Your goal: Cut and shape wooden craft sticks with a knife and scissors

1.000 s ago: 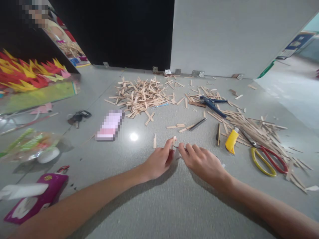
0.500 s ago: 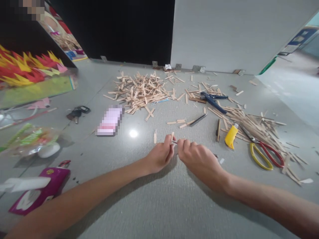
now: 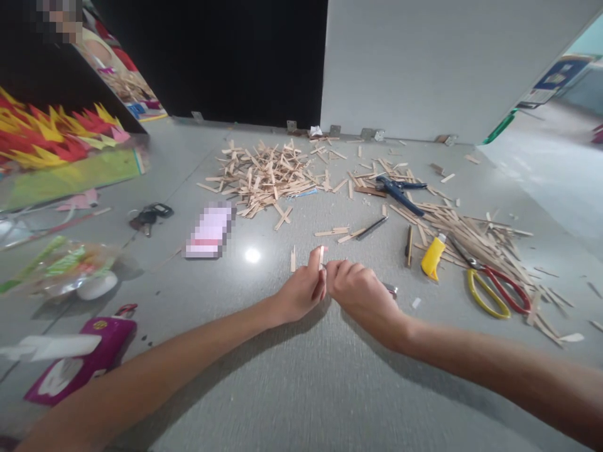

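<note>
My left hand (image 3: 301,290) pinches a short wooden craft stick (image 3: 321,256), which stands upright between thumb and fingers. Right beside it, my right hand (image 3: 360,290) is closed around a slim metal-tipped tool (image 3: 392,290). Its tip meets the stick between the hands, and its other end pokes out by the heel of my palm. Most of the tool is hidden, so its kind is unclear. Beyond my left hand, a small split piece of stick (image 3: 293,258) lies on the grey floor.
A heap of craft stick pieces (image 3: 268,172) lies ahead. To the right are blue-handled cutters (image 3: 400,194), a yellow utility knife (image 3: 432,257) and red-and-yellow scissors (image 3: 490,285). On the left lie a phone (image 3: 210,231), keys (image 3: 149,216) and a purple case (image 3: 113,342). Panels (image 3: 400,63) stand behind.
My right hand has moved slightly left, closer to my left hand, and the tool's tip shows less. Both hands keep their hold. The whole view has shifted a little.
</note>
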